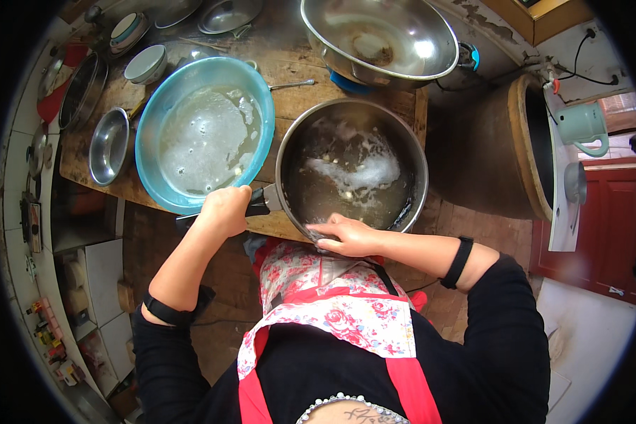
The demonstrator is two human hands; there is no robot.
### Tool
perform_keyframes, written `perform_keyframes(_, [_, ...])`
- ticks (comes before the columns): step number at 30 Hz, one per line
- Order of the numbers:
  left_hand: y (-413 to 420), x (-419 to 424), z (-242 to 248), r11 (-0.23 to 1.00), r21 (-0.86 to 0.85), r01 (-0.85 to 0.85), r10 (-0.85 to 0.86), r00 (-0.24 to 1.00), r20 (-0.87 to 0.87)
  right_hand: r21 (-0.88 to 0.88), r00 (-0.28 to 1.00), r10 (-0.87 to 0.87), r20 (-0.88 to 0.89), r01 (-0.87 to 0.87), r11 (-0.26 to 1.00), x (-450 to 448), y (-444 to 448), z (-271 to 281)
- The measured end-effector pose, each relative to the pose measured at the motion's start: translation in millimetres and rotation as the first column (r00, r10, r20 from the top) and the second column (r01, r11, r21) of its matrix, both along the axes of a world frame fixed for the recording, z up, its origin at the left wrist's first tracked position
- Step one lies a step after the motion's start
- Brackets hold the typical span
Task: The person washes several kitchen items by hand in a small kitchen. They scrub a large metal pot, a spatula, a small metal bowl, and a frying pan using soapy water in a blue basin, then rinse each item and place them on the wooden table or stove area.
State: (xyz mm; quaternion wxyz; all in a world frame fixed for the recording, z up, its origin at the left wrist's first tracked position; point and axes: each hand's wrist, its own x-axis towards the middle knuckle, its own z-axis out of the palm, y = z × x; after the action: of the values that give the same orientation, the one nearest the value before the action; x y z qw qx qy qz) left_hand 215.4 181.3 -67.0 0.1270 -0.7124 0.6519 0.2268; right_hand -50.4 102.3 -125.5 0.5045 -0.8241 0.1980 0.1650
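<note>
A deep metal pot (360, 175) stands at the near edge of a wooden table, holding murky water with foam and small pale bits. My left hand (223, 209) is closed around its black handle (258, 202), to the left of the rim. At the pot's near rim, my right hand (344, 236) pinches a silvery scouring pad (316, 231), partly hidden by the fingers, against the metal. Left of the pot, a blue plastic basin (143, 143) contains cloudy, foamy water. The handle and left hand overlap its near edge in view.
A large steel basin (323, 50) stands behind the pot. At left are a small metal bowl (108, 146), a pale bowl (146, 63) and a dark pan (84, 90). A metal utensil (291, 84) lies between the basins. A big earthenware vat (477, 148) stands to the right.
</note>
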Motion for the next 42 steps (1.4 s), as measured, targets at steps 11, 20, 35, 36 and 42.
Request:
perform_keyframes(11, [2,1,-5,1.0,-0.016,-0.023,0.024,1.0,0.014,-0.732,0.948,0.258,-0.188,-0.31,0.606,9,-40,-25])
perform_keyframes(20, [1,0,-6,0.999,-0.051,-0.014,0.014,1.0,0.002,-0.155,0.821,-0.473,0.319,0.537,0.829,31,-39,0])
perform_keyframes(35, [2,-6,-6,0.994,-0.106,-0.011,0.009,1.0,-0.015,-0.603,0.856,-0.014,0.516,0.375,0.705,115,-116,-26])
perform_keyframes(36, [2,-6,-5,0.995,-0.101,-0.007,0.008,1.0,0.001,-0.655,0.88,-0.073,0.469,0.402,0.64,113,-135,-25])
perform_keyframes(42, [1,-8,-5,0.994,-0.107,-0.001,0.002,1.0,0.01,-0.751,0.853,-0.47,0.226,0.46,0.474,30,-205,3])
